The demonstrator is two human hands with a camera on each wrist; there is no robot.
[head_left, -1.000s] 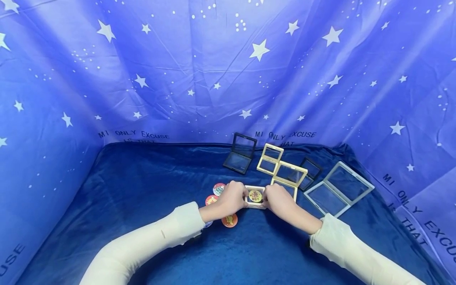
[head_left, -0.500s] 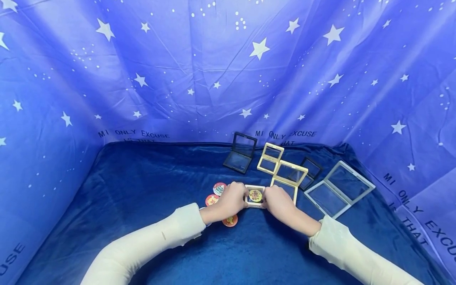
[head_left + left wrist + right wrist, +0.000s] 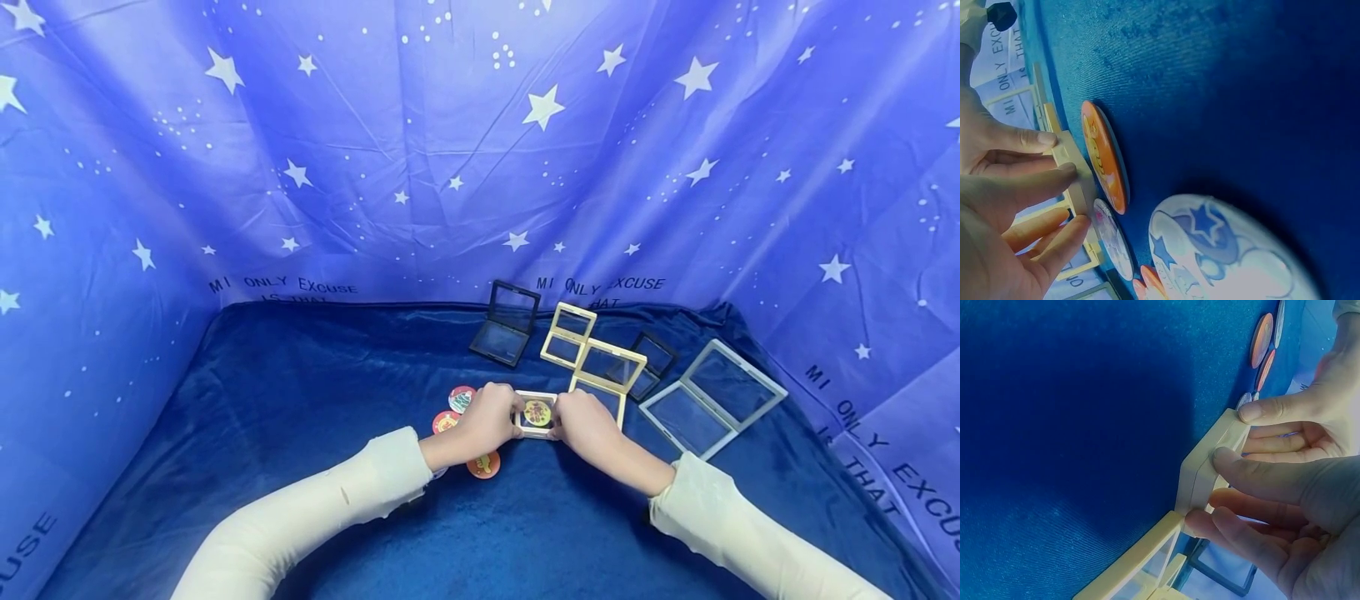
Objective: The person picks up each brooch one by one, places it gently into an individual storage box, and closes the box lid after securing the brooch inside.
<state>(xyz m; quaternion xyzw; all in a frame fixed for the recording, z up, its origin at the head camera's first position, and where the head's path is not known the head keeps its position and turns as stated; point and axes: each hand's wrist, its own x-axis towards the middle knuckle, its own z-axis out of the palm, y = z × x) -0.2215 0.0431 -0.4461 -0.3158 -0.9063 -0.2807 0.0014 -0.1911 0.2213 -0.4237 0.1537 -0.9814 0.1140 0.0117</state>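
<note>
pinching opp ends of cream case (image 3: 1204,465) w/ L hand (image 3: 491,415) & R hand (image 3: 588,422), yellow badge (image 3: 537,412) inside, orange badge (image 3: 1101,153) near, open cream frame (image 3: 1129,555) just beside; could prob slip or skew w/ uneven squeeze, or bump that frame if drifting right

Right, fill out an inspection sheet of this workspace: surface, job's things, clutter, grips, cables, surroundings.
Surface: dark blue cloth, wrinkled in places.
Job's things: small cream case, apparently closed, with a yellow badge showing inside.
Clutter: loose round badges near the left grip, some partly hidden; open cases beyond and to the right: two black cases, two pale yellow cases, one grey case.
Grips: left and right grip, both bare hands, pinch the cream case at opposite ends.
Cables: nothing seen.
Surroundings: star-printed blue-violet curtain behind and at both sides.
</note>
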